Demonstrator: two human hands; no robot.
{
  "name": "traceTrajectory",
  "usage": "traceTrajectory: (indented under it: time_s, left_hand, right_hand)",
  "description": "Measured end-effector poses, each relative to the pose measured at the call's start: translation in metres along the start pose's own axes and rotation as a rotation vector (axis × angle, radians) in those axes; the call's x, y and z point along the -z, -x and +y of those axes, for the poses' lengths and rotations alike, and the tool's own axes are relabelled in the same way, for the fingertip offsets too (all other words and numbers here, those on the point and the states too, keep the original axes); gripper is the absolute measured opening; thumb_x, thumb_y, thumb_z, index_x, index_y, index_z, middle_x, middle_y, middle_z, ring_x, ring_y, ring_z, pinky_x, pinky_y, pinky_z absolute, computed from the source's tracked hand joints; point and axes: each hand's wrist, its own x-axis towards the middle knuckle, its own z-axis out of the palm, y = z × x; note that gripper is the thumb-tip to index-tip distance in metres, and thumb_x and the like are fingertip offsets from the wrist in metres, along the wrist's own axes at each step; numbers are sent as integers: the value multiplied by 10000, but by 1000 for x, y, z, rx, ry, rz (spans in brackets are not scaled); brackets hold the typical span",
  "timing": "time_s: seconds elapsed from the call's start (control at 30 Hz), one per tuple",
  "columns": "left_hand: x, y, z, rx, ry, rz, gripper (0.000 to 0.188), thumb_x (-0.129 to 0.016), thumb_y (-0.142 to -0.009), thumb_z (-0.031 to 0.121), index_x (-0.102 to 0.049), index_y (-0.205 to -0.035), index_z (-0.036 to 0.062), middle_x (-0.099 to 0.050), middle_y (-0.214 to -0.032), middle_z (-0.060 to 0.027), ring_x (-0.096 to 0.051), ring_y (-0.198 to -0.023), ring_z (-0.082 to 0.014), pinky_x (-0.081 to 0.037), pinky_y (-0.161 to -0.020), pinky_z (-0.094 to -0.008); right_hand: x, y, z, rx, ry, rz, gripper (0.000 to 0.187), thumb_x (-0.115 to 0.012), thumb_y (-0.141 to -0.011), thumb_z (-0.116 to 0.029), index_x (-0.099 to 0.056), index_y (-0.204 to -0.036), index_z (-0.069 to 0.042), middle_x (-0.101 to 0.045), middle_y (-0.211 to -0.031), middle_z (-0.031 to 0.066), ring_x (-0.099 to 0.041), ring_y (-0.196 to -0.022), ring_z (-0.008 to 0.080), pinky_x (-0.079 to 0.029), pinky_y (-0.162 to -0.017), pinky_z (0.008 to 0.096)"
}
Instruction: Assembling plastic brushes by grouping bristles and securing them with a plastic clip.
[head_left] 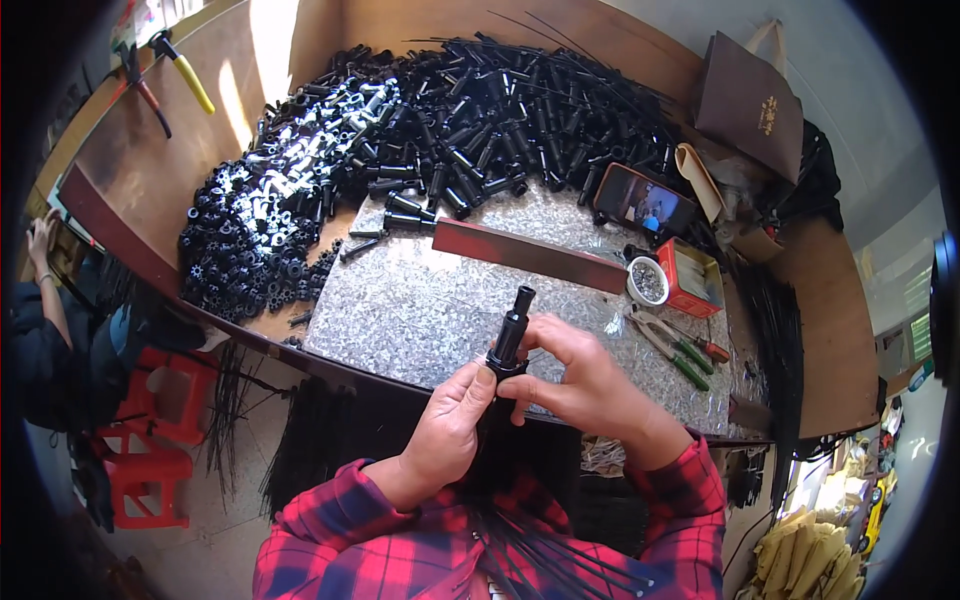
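Just past the front edge of the bench I hold a black stepped plastic tube (513,330) upright, its narrow end up. Around its lower part sits a black collar (505,368). My left hand (447,430) pinches the collar from the left between thumb and fingers. From the right, my right hand (575,375) closes on the tube and collar, thumb in front and forefinger behind. The tube's lower end is hidden by my fingers. Thin black rods (530,550) lie over my lap against the plaid shirt.
Black tubes (520,130) and toothed black rings (250,250) heap behind the speckled board (380,310). On it lie a reddish strip (530,257), pliers (675,350) and a screwdriver (707,343). A white cup (648,282), red box (692,280) and phone (642,200) stand right. Another person's arm (50,290) shows left.
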Motion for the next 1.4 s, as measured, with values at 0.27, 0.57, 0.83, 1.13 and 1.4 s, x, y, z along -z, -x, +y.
traceTrajectory:
  time_s: [0.27, 0.57, 0.83, 1.13, 1.4]
  left_hand:
    - [-3, 3, 2, 3, -38, -43, 419, -358, -1019, 324, -485, -1230, -15, -553, -900, -42, -503, -792, -112, -419, -758, -253]
    - [4, 4, 10, 69, 33, -26, 415, -356, -1013, 313, -457, -1263, -2, -574, -1049, -91, -578, -838, -147, -472, -770, -278]
    - [3, -3, 10, -47, 10, 44, 394, -359, -1010, 252, -436, -1281, -23, -429, -1348, -117, -478, -1172, -199, -394, -984, -340]
    - [20, -5, 11, -103, -29, 36, 419, -468, -963, 306, -523, -1234, -9, -363, -1430, -183, -333, -1340, -298, -258, -1101, -444]
    - [30, -6, 9, -110, 110, 6, 371, -498, -951, 239, -521, -1254, 27, -395, -1412, -155, -320, -1333, -386, -259, -1101, -517]
  right_hand:
    - [12, -13, -4, -18, -157, -142, 263, -742, -729, -119, -580, -898, -1, -586, -825, 110, -585, -756, 244, -466, -705, 353]
    - [-27, 18, 26, -316, -548, 49, 447, -719, -765, 25, -383, -1055, -30, -446, -786, 4, -601, -677, 136, -464, -504, 225]
    - [-52, 25, 25, -539, -878, 143, 189, -653, -870, -101, -495, -954, -42, -524, -673, -13, -515, -481, 59, -403, -431, 200]
    - [-71, 23, 19, -349, -897, 162, 107, -602, -916, -129, -597, -871, -32, -579, -660, -11, -510, -469, 46, -388, -423, 181]
    - [-71, 20, 11, -335, -837, 186, 135, -586, -929, -160, -599, -892, -30, -577, -663, -15, -524, -478, 41, -386, -423, 179]
